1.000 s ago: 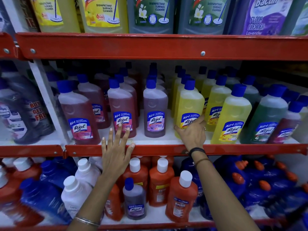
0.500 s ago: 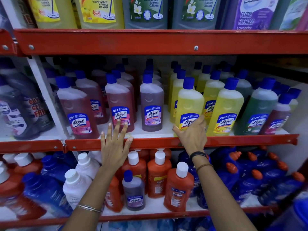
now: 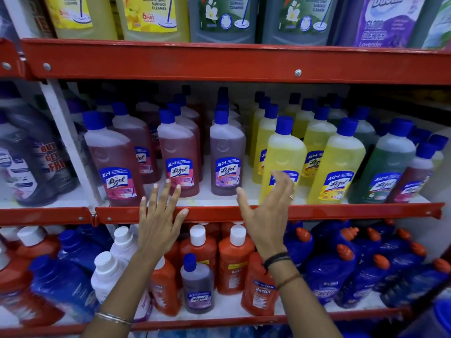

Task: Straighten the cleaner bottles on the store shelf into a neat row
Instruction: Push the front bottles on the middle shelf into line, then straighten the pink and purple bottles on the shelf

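Observation:
Blue-capped cleaner bottles stand in files on the middle shelf point(image 3: 366, 211): a pink bottle point(image 3: 111, 157) at the left, another pink bottle point(image 3: 178, 154), a purple bottle point(image 3: 227, 152), a front yellow bottle point(image 3: 284, 152) and a second yellow bottle point(image 3: 338, 162). My left hand point(image 3: 158, 223) is spread open over the red shelf edge, its fingertips just below the second pink bottle. My right hand point(image 3: 268, 211) is open, fingers apart, in front of the front yellow bottle's label and holding nothing.
Large cleaner jugs point(image 3: 151, 15) fill the top shelf. Green bottles point(image 3: 388, 167) stand at the right of the middle shelf, dark bottles point(image 3: 31, 162) beyond the white upright at the left. The lower shelf holds orange bottles point(image 3: 234, 264), white-capped bottles and blue pouches point(image 3: 341, 272).
My right hand has let go of the front yellow bottle and drawn back a little, fingers now spread. The left hand stays spread at the shelf edge. The view shifted slightly.

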Demonstrator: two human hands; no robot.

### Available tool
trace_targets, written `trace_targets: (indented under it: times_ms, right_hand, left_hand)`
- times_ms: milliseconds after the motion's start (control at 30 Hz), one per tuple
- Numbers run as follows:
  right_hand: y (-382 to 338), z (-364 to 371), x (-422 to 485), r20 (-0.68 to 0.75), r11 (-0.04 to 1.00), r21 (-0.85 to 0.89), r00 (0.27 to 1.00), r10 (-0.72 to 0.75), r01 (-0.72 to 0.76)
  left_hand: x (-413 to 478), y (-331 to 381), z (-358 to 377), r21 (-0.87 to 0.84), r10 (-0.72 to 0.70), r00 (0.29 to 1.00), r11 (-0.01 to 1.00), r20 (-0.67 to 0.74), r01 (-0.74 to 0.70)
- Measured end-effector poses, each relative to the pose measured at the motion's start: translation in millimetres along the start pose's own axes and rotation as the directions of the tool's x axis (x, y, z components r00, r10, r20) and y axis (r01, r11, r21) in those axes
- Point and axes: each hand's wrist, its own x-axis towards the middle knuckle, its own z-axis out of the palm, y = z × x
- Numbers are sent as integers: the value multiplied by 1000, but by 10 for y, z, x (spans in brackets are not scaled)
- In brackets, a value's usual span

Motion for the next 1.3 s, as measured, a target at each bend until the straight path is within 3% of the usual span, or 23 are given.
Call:
trace_targets:
  times_ms: [100,267,400,867,1300]
  right_hand:
    - [-208,290,-1,167,996,77,985,32,-45]
    - [-242,828,199,278,969,-60,928,247,-240]
    - [-241,1007,326,249,945,-105,912,327,-310]
    - [-259,799,209,187,917,-306,928,322,-256]
    - [-340,612,-36,136,923,-303,948,289,-238]
  left_hand:
    - [17,-5,0,-13,0,1000,1000,5,0]
    - [14,0,8,-10,-11,1000,1000,-5,10]
    - [18,10,10,-13,-12,1000,1000,-8,12]
    - [9,24,-28,-65,-9,1000,998,11,9]
    - [-108,-63,-120,-100,37,997,995,64,-31]
